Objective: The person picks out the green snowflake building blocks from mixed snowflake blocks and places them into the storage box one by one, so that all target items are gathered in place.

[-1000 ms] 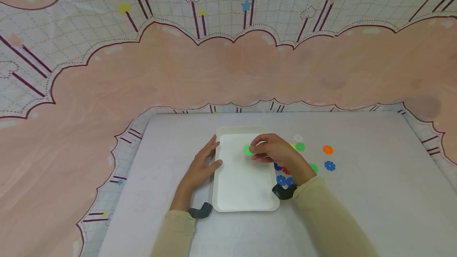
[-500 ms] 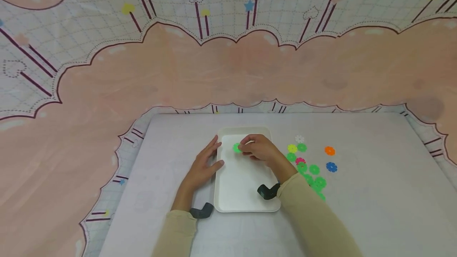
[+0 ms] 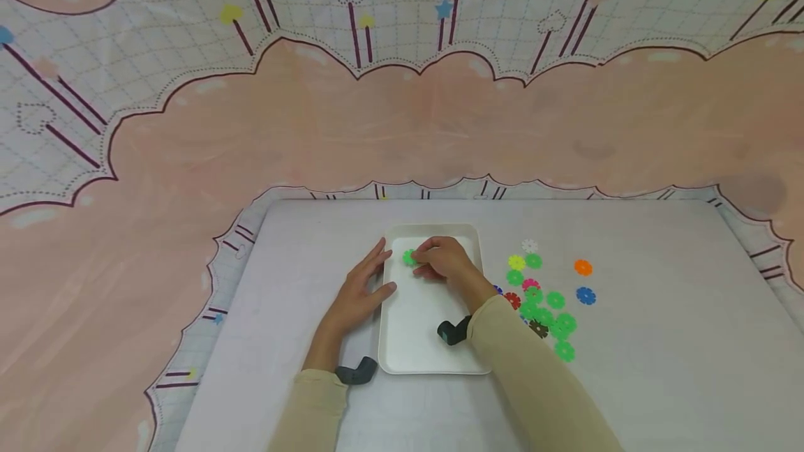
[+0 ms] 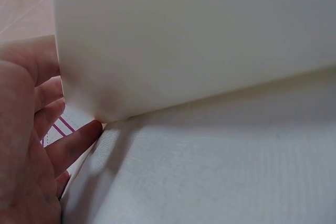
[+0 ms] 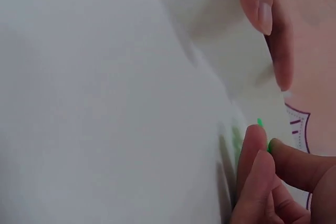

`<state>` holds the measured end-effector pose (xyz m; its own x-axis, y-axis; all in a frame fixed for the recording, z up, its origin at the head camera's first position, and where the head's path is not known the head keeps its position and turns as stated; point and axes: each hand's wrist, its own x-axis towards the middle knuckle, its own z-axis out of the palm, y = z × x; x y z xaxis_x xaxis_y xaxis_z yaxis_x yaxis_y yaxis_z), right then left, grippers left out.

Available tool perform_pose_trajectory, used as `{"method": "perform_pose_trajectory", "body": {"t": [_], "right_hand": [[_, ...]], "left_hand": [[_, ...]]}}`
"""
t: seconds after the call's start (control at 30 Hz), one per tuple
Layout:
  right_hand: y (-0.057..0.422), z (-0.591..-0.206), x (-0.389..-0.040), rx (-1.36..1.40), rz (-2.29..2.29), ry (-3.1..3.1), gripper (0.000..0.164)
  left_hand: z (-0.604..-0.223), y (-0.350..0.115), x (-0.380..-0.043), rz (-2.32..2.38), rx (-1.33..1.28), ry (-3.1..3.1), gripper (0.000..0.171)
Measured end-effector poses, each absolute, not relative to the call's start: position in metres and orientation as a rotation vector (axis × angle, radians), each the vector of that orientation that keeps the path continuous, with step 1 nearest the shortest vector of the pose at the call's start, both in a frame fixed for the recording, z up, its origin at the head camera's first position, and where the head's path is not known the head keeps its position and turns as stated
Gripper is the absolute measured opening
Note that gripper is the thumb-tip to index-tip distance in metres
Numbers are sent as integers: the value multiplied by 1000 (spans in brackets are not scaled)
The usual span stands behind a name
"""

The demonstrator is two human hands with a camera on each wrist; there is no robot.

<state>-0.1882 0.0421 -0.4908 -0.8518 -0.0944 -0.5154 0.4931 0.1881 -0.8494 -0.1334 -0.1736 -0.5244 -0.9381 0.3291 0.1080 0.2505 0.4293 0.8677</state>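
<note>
A white rectangular tray (image 3: 414, 326) lies on the table. My right hand (image 3: 446, 261) is over its upper part, thumb and fingers pinching a green notched plastic disc (image 3: 407, 257). In the right wrist view, only thin green edges of the disc (image 5: 260, 122) show between the fingertips, close to the tray's far wall. My left hand (image 3: 356, 293) rests along the tray's left rim with fingers extended. The left wrist view has its fingers (image 4: 73, 148) touching the outside of the tray wall (image 4: 184, 40).
Right of the tray lie scattered discs: several green ones (image 3: 555, 300), a yellow one (image 3: 516, 262), a white one (image 3: 530, 246), an orange one (image 3: 583, 268) and a blue one (image 3: 586, 296). My right sleeve (image 3: 527, 368) crosses the tray's right edge and overlaps some discs.
My right hand has moved left across the tray with the green disc, toward its upper left. More discs on the right have come into view. The left hand stays at the rim.
</note>
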Motion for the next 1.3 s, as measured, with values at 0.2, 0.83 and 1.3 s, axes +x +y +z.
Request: {"method": "perform_pose_trajectory", "body": {"t": [0.2,0.83,1.3], "right_hand": [[43,-496,-191,437,-1747,1963,17],[41,-498,-194,461,-1666,2045,21],[39,-498,-194,468,-1625,2113,21]], "left_hand": [[-525,-174,-135,1506,535,2615,64],[-522,-175,-135,1476,470,2592,64],[-523,-174,-135,1470,463,2597,65]]}}
